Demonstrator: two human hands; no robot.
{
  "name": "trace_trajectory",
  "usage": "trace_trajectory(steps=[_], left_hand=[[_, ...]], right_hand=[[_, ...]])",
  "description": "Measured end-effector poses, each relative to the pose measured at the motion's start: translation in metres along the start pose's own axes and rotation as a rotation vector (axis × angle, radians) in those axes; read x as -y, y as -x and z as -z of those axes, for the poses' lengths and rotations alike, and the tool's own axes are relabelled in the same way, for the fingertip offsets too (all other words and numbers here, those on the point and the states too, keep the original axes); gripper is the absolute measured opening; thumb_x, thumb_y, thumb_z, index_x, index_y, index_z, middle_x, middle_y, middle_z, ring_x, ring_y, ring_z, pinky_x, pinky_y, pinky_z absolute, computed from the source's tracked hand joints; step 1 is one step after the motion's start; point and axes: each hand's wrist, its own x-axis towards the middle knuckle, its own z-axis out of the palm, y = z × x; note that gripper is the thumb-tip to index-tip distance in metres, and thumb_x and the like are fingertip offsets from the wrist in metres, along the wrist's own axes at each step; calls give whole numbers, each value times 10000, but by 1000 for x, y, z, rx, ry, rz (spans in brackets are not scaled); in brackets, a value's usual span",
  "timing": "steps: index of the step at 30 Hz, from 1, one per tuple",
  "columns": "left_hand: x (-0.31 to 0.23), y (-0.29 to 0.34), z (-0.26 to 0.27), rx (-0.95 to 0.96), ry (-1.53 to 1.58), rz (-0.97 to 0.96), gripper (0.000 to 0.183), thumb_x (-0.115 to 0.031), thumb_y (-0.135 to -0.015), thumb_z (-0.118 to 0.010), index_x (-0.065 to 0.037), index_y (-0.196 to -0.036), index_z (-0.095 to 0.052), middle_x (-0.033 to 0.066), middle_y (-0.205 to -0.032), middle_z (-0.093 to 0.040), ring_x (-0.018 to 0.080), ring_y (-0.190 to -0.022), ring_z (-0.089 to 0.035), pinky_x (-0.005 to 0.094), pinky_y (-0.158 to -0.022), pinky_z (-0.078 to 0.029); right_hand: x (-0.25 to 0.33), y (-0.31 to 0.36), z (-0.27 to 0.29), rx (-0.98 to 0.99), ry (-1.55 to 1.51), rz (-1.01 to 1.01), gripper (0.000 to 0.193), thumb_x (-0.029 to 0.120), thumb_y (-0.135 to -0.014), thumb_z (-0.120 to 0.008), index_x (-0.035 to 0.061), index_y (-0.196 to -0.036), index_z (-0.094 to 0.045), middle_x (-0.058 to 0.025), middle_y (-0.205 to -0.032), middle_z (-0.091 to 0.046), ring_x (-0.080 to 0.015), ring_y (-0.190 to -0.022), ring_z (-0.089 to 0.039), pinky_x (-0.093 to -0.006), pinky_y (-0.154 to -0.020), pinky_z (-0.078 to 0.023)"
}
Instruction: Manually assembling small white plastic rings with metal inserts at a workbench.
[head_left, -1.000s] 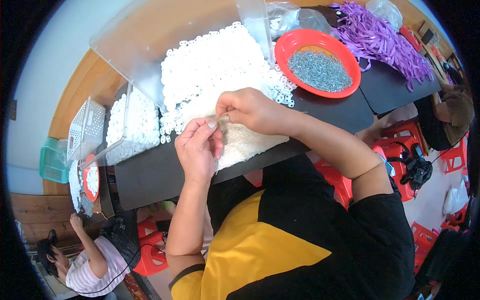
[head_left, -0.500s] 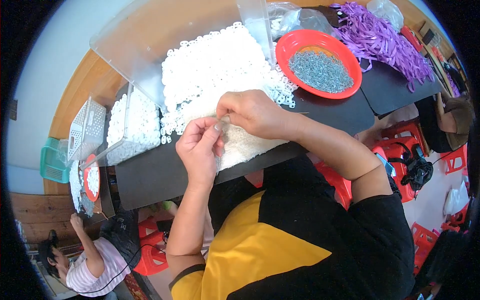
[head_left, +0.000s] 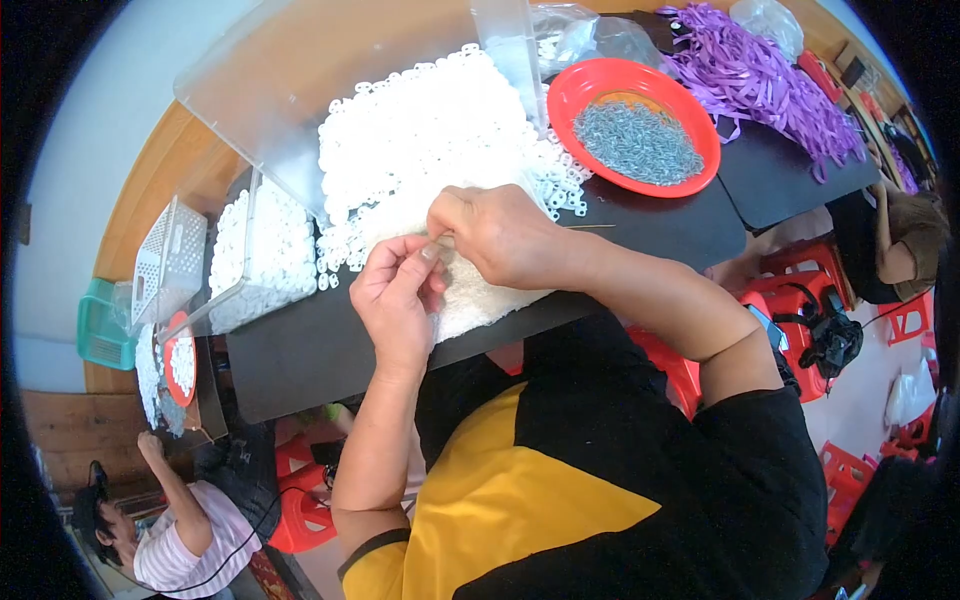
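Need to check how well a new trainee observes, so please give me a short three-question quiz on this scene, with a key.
1. True or false: the purple strips lie farther right than the red plate.
2. Which lies beneath the right hand? a) green basket; b) pale cloth; c) red stool.
3. Fill in: the small pieces heaped beyond the left hand are ___ in colour.
Key: 1. true; 2. b; 3. white.

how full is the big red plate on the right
Partly full: small blue-grey pieces are spread across the middle of the red plate, while bare red shows around them toward the rim.
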Motion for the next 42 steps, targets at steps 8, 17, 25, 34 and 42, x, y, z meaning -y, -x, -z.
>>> trace_trajectory(steps=[8, 17, 25, 34, 42], left_hand=[[-11, -11, 4, 55, 39, 123, 83, -45, -875, -593, 28, -882, -634, 42, -687, -599, 76, -543, -511, 199, -467, -378], [14, -20, 23, 65, -378, -164, 54, -9, -879, -575, 25, -872, -617, -3, -732, -583, 57, -600, -489, 208, -549, -402], [-27, -13, 19, 203, 211, 274, 109, -61, -915, -560, 44, -939, -581, 83, -712, -600, 127, -508, -512, 225, -420, -344], [-23, -12, 38, 260, 450, 334, 125, -70, -920, -565, 49, -949, -590, 84, -747, -605, 139, -542, -533, 231, -440, -366], [5, -16, 30, 249, -798, -454, 81, -87, -824, -642, -19, -868, -635, 119, -771, -584, 242, -689, -613, 358, -595, -469]], right_hand=[[-7, -2, 1, -119, 88, 26, 139, 79, -780, -560, 58, -917, -565, -130, -866, -623, -339, -792, -624, -443, -676, -474], [-17, -8, 27, -261, 154, -97, 161, 32, -799, -621, 61, -957, -632, -105, -861, -630, -300, -792, -629, -364, -661, -493], [11, -12, 3, -123, -197, 112, 197, 10, -779, -626, 53, -969, -652, -106, -833, -599, -277, -756, -616, -338, -657, -482], [21, -27, 2, -66, -193, 56, 87, 37, -794, -640, 24, -877, -659, -110, -801, -628, -250, -706, -627, -315, -628, -478], [10, -41, 1, -38, -400, -242, 82, 22, -785, -629, -25, -848, -650, -78, -705, -639, -132, -656, -603, -280, -604, -465]])
